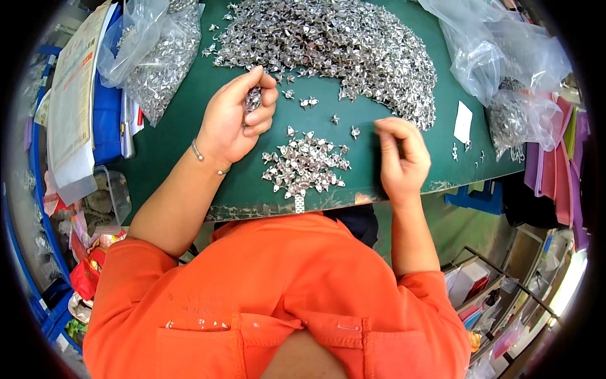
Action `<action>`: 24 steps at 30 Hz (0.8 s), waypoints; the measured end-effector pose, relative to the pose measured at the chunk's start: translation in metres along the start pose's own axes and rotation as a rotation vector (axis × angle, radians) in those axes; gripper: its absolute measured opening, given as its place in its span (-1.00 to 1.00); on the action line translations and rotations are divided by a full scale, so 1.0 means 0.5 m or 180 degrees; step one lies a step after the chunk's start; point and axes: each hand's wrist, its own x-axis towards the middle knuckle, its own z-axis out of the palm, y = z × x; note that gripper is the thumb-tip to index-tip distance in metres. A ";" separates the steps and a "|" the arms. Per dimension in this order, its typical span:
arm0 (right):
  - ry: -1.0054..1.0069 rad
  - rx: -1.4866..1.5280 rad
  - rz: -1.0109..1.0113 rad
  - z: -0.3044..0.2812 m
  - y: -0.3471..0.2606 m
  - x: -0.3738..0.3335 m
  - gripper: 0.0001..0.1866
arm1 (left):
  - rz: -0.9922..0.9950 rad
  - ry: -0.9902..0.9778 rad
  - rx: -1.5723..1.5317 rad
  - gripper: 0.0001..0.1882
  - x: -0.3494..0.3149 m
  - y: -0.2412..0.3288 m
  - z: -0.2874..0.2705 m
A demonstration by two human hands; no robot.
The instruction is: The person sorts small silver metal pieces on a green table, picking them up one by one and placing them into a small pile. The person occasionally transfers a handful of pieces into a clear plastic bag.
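Observation:
My left hand (243,112) is raised over the green tabletop with its fingers curled round several small silvery metal pieces (253,99), partly hidden in the palm. A thin metal bangle (197,150) circles that wrist. Loosely bent, my right hand (404,158) hovers by the table's near edge, its thumb apart from the fingers and nothing visible between them. Between the hands lies a small pile of three-lobed metal pieces (306,165). A few single pieces (335,119) are scattered just beyond it. Farther off spreads a large heap of similar metal pieces (341,47).
A clear plastic bag of metal pieces (167,69) stands at the far left, near stacked papers (72,95). Other clear bags (514,117) sit at the right, beside a white slip (463,122). The green table (170,136) has a worn near edge. Shelving (486,284) stands lower right.

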 end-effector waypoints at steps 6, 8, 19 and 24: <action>0.0074 0.0281 0.0323 0.007 0.012 -0.011 -0.87 | 0.0002 0.0014 0.0038 -0.67 -0.001 0.000 0.000; -0.0291 -0.0347 0.0018 0.009 -0.020 0.003 -0.82 | 0.0004 0.0009 0.0090 -0.67 0.000 0.000 0.001; -0.0696 0.0242 0.0022 0.013 -0.011 0.010 -0.90 | 0.0000 0.0063 0.0108 -0.68 -0.002 0.001 0.006; -0.0878 -0.0432 0.0168 0.036 -0.028 0.052 -0.91 | 0.0016 0.0006 0.0294 -0.68 -0.003 -0.001 0.009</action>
